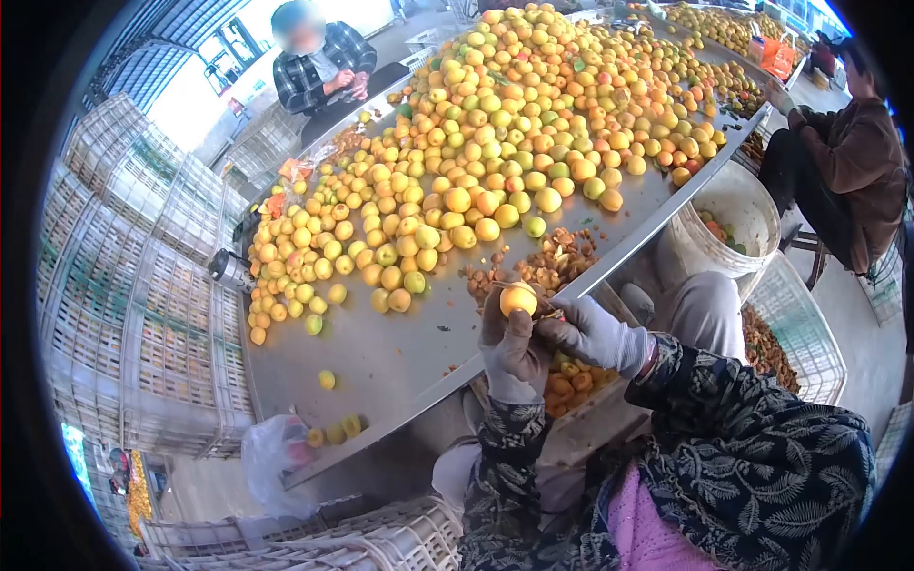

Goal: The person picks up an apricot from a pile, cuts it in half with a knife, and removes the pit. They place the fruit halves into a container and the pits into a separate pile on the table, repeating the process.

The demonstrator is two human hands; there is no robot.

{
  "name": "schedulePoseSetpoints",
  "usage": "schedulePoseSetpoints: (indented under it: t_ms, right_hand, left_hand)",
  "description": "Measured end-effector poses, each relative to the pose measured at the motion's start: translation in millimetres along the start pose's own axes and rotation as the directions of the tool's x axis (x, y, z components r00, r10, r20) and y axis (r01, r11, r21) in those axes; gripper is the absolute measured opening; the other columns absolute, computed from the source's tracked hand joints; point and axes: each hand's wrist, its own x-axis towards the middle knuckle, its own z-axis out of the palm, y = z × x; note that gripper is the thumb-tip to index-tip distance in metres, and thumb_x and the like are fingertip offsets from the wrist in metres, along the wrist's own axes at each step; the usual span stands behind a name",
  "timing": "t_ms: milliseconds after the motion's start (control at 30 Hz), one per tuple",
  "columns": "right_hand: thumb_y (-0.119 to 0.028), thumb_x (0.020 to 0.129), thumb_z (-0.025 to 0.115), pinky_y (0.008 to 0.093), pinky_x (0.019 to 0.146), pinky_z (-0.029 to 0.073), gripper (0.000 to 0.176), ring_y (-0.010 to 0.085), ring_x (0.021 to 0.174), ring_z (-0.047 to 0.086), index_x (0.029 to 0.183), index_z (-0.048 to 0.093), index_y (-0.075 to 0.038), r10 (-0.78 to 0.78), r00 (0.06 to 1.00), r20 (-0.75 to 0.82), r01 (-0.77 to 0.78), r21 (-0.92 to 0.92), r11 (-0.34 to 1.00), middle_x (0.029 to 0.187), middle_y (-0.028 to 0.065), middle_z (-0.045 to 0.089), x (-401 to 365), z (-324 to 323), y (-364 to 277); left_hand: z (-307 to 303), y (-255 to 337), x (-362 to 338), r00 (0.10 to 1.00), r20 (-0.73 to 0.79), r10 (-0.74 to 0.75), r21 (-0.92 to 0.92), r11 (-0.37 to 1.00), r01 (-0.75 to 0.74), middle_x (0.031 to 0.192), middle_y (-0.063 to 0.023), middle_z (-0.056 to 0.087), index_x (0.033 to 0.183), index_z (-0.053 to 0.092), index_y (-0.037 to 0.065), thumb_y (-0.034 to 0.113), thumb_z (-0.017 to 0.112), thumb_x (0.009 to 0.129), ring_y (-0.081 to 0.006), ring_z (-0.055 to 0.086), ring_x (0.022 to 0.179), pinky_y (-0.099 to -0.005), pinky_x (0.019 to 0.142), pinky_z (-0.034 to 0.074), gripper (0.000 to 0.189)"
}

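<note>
Fruit (518, 300) in left grip (515, 352); right grip (595, 335) beside.

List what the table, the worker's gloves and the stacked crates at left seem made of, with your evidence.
Table: probably metal, smooth and softly shiny, given its grey sheen. Gloves: likely fabric, matte and pale, close-fitting and stained. Crates: apparently moulded plastic, off-white, with regular lattice walls.

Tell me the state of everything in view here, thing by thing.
Held fruit, clasped, any cut unclear
Left hand, gloved, closed on the fruit
Right hand, gloved, curled, grip unclear
Fruit pile, heaped loose
Metal table, partly covered
White bucket, lidless, partly filled
Plastic bag, crumpled
Crates, stacked
</note>
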Motion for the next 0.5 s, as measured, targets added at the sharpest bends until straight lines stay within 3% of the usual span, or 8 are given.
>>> schedulePoseSetpoints:
  t_ms: [67, 133, 200, 267, 333, 400, 467, 500]
  right_hand:
    - [-0.027, 0.095, 0.056, 0.0316, 0.070, 0.050, 0.038, 0.0179, 0.080, 0.065, 0.116, 0.061, 0.005, 0.051, 0.996, 0.066, -0.044, -0.106, 0.993, 0.087, 0.0158, 0.069, 1.0, -9.4, -7.3]
    - [-0.026, 0.095, 0.056, 0.0319, 0.071, 0.051, 0.038, 0.0192, 0.081, 0.066, 0.115, 0.061, 0.005, 0.099, 0.986, 0.131, -0.069, -0.213, 0.975, 0.087, 0.0175, 0.069, 7.4, -25.6, -8.9]
    - [-0.025, 0.094, 0.057, 0.0332, 0.072, 0.051, 0.035, 0.0196, 0.082, 0.067, 0.113, 0.063, 0.004, 0.187, 0.934, 0.306, -0.057, -0.388, 0.920, 0.086, 0.0167, 0.070, 11.8, -42.4, -4.8]
    - [-0.027, 0.092, 0.059, 0.0353, 0.071, 0.051, 0.036, 0.0211, 0.081, 0.067, 0.112, 0.064, 0.002, 0.115, 0.938, 0.327, -0.001, -0.329, 0.944, 0.085, 0.0177, 0.070, 15.5, -49.0, 6.2]
    - [-0.023, 0.096, 0.059, 0.0313, 0.091, 0.048, 0.045, 0.0178, 0.103, 0.062, 0.133, 0.052, 0.002, 0.430, 0.781, 0.453, -0.232, -0.429, 0.873, 0.115, 0.0128, 0.068, 23.6, -62.2, 4.0]
    - [-0.025, 0.097, 0.058, 0.0291, 0.083, 0.050, 0.038, 0.0139, 0.093, 0.061, 0.122, 0.058, 0.003, 0.447, 0.776, 0.445, -0.253, -0.430, 0.867, 0.102, 0.0069, 0.068, 29.8, -61.0, 0.2]
    - [-0.035, 0.094, 0.059, 0.0261, 0.062, 0.045, 0.037, 0.0097, 0.068, 0.055, 0.094, 0.067, 0.001, 0.128, 0.984, 0.126, -0.118, -0.087, 0.989, 0.072, 0.0007, 0.060, 32.3, -47.4, 0.0]
    - [-0.037, 0.095, 0.058, 0.0220, 0.060, 0.040, 0.036, 0.0058, 0.068, 0.047, 0.101, 0.064, -0.002, 0.349, 0.935, 0.056, -0.352, 0.046, 0.935, 0.074, -0.0035, 0.053, 30.4, -47.2, -4.5]
  left_hand:
    - [-7.3, 11.1, 1.5, 0.999, -0.026, -0.027, -0.046, 0.999, 0.026, 0.108, -0.0085, 0.061, 0.128, 0.052, 0.001, 0.017, 0.073, 0.087, -0.0176, 0.059, 0.097, -0.0310, 0.084, 0.052, 0.048]
    - [-14.5, 30.4, 7.1, 0.995, 0.084, 0.053, 0.243, 0.967, -0.072, 0.107, -0.0088, 0.063, 0.118, 0.061, -0.001, 0.005, 0.080, 0.076, -0.0176, 0.061, 0.097, -0.0302, 0.084, 0.052, 0.046]
    - [-18.9, 53.5, 10.0, 0.995, 0.004, -0.095, 0.319, 0.944, 0.089, 0.105, -0.0078, 0.065, 0.109, 0.066, -0.002, -0.003, 0.081, 0.068, -0.0164, 0.062, 0.097, -0.0291, 0.086, 0.053, 0.044]
    - [-23.6, 59.1, 11.5, 0.981, 0.086, -0.176, 0.672, 0.737, 0.073, 0.103, -0.0062, 0.066, 0.109, 0.065, -0.002, -0.005, 0.079, 0.067, -0.0146, 0.062, 0.093, -0.0273, 0.085, 0.052, 0.045]
    - [-20.3, 61.6, 9.2, 0.974, 0.054, -0.222, 0.648, 0.749, 0.135, 0.102, -0.0060, 0.065, 0.108, 0.065, -0.002, -0.005, 0.079, 0.068, -0.0139, 0.062, 0.093, -0.0268, 0.085, 0.052, 0.043]
    - [-17.4, 64.7, 11.6, 0.965, 0.036, -0.259, 0.632, 0.754, 0.179, 0.102, -0.0058, 0.065, 0.107, 0.065, -0.002, -0.004, 0.079, 0.069, -0.0132, 0.062, 0.092, -0.0264, 0.084, 0.052, 0.041]
    - [-15.4, 59.7, 15.0, 0.977, -0.086, -0.194, 0.599, 0.773, 0.206, 0.100, -0.0059, 0.065, 0.106, 0.064, -0.003, 0.000, 0.079, 0.072, -0.0131, 0.062, 0.091, -0.0257, 0.083, 0.051, 0.037]
    - [-13.0, 53.9, 16.1, 0.977, -0.082, -0.197, 0.600, 0.773, 0.206, 0.100, -0.0059, 0.065, 0.106, 0.064, -0.003, 0.000, 0.079, 0.072, -0.0131, 0.062, 0.091, -0.0257, 0.083, 0.051, 0.037]
